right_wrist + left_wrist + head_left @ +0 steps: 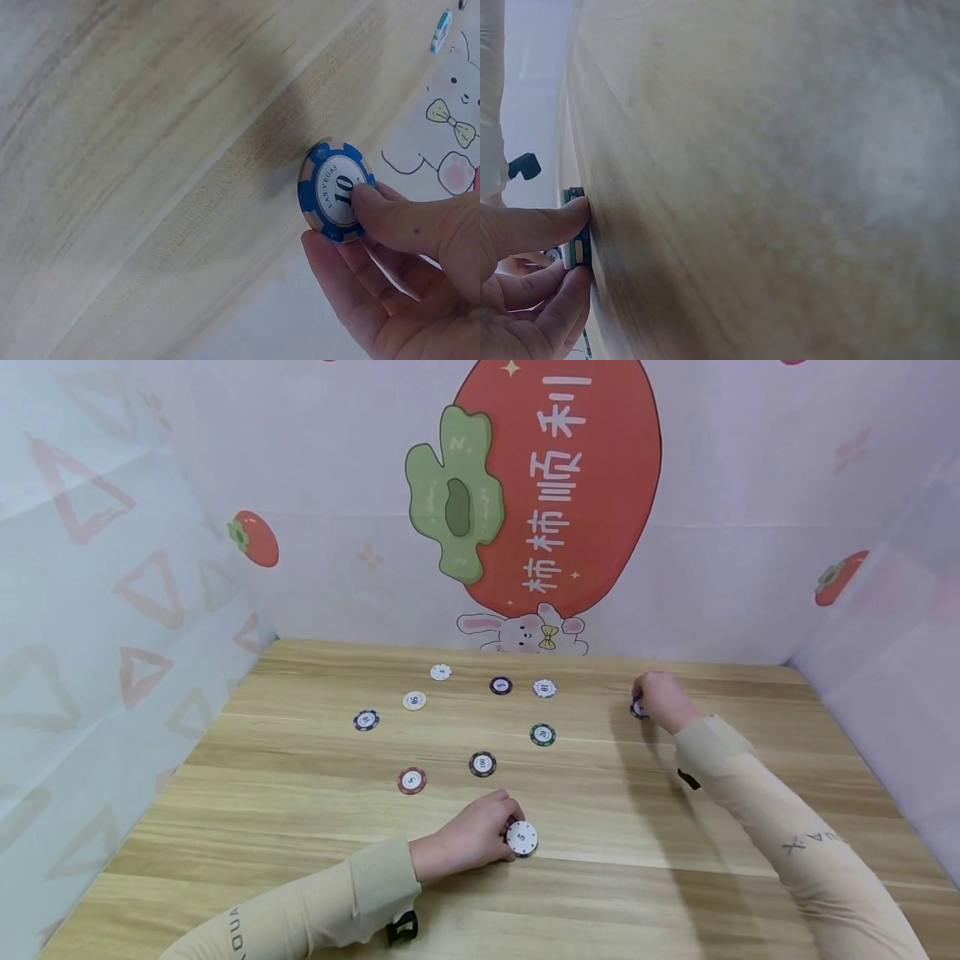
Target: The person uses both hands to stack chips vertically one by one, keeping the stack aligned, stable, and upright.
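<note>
My left hand (480, 833) grips a short stack of poker chips at the front middle of the table, with a white chip marked 5 (522, 837) on top. In the left wrist view, thumb and fingers hold the stack (578, 251) by its edges, low against the wood. At the back right, my right hand (667, 700) pinches a blue poker chip (339, 191) marked 10 between thumb and fingers. That chip is tilted in the right wrist view, and the fingers partly cover it in the head view.
Loose chips lie scattered over the wooden table (300, 827): red (412, 781), black (482, 764), green (543, 734), blue (366, 720), yellow-edged (414, 700), dark (501, 685), and white ones (544, 687) toward the back. Printed cloth walls (337, 460) stand behind and beside the table.
</note>
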A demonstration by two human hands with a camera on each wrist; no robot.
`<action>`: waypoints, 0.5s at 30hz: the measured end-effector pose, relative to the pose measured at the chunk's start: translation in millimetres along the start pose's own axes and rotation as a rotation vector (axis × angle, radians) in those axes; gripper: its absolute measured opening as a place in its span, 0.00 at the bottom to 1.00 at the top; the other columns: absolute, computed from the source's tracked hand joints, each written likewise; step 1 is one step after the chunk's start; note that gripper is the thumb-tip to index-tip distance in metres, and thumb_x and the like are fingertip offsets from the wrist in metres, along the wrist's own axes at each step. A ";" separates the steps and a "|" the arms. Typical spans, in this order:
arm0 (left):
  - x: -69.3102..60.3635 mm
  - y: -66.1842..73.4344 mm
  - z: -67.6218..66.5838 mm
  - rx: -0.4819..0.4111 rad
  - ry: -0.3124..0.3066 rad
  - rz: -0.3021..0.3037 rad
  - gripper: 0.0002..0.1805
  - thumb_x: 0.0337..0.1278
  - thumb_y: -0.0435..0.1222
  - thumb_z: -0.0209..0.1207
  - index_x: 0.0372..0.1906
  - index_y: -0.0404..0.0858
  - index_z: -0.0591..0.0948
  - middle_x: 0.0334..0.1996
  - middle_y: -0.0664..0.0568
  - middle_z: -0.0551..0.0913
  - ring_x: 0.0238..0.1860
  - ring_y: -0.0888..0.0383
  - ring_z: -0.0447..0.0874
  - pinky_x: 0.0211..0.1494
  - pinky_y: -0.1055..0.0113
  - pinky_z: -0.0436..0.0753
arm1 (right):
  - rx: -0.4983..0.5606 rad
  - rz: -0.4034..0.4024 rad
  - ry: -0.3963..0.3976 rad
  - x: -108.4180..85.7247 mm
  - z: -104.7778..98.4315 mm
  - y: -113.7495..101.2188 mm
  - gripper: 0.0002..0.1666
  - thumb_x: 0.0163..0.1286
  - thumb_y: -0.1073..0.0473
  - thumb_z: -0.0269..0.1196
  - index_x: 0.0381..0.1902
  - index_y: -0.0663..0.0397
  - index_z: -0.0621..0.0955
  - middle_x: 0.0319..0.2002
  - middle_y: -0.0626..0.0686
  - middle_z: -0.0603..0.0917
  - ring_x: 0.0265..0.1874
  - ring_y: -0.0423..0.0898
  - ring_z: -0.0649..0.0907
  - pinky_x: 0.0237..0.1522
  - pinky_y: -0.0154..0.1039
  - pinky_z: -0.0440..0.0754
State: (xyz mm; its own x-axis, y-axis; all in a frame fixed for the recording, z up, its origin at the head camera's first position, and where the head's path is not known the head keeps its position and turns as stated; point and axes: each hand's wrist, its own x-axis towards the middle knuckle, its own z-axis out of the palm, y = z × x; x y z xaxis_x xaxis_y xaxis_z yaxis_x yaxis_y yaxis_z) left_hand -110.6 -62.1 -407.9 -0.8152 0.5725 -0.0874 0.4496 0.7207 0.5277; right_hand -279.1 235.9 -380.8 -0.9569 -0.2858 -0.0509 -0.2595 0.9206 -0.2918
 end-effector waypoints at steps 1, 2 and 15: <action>-0.3 0.0 -0.2 0.001 0.002 0.003 0.17 0.32 0.30 0.69 0.35 0.37 0.78 0.30 0.56 0.72 0.31 0.66 0.67 0.38 0.74 0.71 | 0.003 -0.005 0.002 -1.4 -0.6 -0.8 0.10 0.56 0.77 0.53 0.35 0.74 0.79 0.34 0.67 0.80 0.35 0.58 0.80 0.39 0.49 0.77; -0.6 -0.1 -0.2 0.001 0.004 0.004 0.17 0.32 0.30 0.69 0.35 0.36 0.78 0.30 0.56 0.72 0.31 0.65 0.67 0.38 0.74 0.71 | 0.007 -0.007 0.004 -2.9 -1.0 -1.5 0.11 0.56 0.78 0.53 0.36 0.74 0.79 0.35 0.67 0.80 0.36 0.59 0.80 0.39 0.49 0.77; -0.1 0.4 0.4 0.008 0.002 -0.002 0.17 0.32 0.31 0.70 0.35 0.37 0.78 0.30 0.56 0.72 0.31 0.65 0.68 0.38 0.74 0.71 | 0.009 -0.115 0.035 -27.9 -0.5 -12.7 0.12 0.57 0.77 0.51 0.33 0.70 0.81 0.34 0.64 0.81 0.33 0.54 0.80 0.35 0.45 0.79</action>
State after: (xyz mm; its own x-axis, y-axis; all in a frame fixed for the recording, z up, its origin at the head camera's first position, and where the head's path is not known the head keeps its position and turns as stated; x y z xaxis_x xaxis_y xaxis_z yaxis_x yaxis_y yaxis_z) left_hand -110.2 -61.7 -408.1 -0.8168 0.5704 -0.0864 0.4512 0.7250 0.5204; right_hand -249.2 232.3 -375.1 -0.9249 -0.3799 0.0170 -0.3669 0.8798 -0.3021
